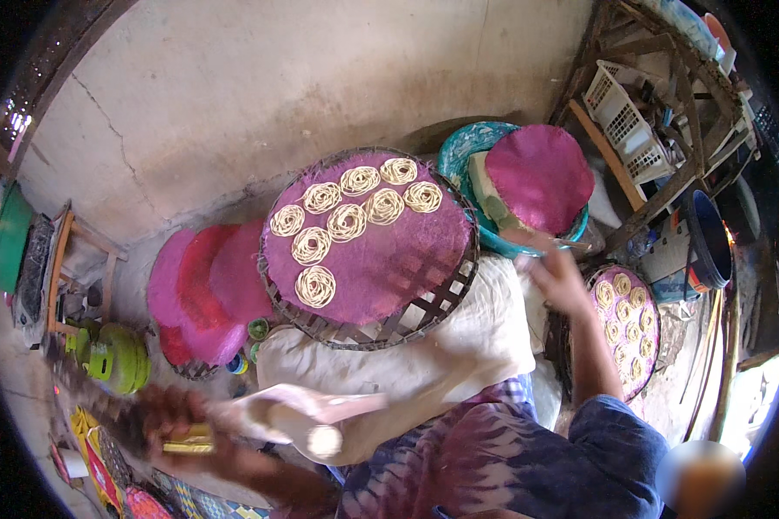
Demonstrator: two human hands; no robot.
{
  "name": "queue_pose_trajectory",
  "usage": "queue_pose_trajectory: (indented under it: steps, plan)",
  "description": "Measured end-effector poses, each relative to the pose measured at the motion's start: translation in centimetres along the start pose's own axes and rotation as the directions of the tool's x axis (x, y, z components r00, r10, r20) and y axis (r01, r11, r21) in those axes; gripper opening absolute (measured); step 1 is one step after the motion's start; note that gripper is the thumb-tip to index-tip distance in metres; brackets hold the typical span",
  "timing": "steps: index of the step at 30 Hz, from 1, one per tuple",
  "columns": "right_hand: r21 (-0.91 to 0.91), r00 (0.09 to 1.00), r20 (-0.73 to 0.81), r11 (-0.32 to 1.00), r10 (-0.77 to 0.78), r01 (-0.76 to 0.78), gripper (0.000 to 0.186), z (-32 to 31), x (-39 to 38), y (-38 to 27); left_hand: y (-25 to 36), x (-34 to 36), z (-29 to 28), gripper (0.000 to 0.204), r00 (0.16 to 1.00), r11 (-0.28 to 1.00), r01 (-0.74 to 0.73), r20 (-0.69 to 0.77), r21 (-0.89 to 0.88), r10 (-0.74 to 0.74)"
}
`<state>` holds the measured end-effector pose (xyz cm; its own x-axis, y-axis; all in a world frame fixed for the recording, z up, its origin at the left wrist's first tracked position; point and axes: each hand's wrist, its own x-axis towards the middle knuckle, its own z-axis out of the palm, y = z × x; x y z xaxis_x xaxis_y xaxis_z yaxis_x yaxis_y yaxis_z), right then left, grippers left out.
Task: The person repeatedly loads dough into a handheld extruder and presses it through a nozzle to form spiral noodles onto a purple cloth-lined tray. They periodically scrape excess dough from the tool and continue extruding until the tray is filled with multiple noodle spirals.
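Observation:
My left hand (pixel 203 441), at the lower left and smeared by motion, is wrapped round a pale pink-and-white hand press (pixel 277 406). A round end of cream dough (pixel 325 441) shows on it, and a yellow bar lies by my fingers. My right hand (pixel 561 278) is raised at the near edge of a teal basin (pixel 455 160); blur hides its fingers. In the basin are a pale block of dough (pixel 483 182) and a round purple mat (pixel 541 177). Before me, a purple mat (pixel 389 259) on a round woven tray (pixel 446 298) bears several coiled noodle nests (pixel 346 222).
A second tray of nests (pixel 629 333) sits at the right, beside a dark blue bucket (pixel 705 238). Purple and red mats (pixel 208 285) are piled at the left near a green gas cylinder (pixel 121 359). White cloth (pixel 485 320) lies under the main tray. A wall stands behind.

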<state>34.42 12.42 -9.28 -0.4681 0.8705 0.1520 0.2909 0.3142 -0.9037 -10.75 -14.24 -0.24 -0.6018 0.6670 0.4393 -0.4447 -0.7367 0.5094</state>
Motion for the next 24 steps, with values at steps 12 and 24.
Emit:
queue_pose_trajectory:
  steps: [12,24]
  plan:
    - [0.671,0.674,0.738,0.066,0.038,-0.738,0.092,11.4,-1.6,-8.9,-11.7,-0.4,-3.3,0.046,0.868,0.852,0.390,-0.450,0.350,-0.212]
    - [-0.116,0.715,0.602,0.847,-0.356,0.519,0.092,8.4,2.0,-16.0,-14.7,-3.7,1.6,0.064,0.358,0.440,-0.206,0.486,0.874,-0.797]
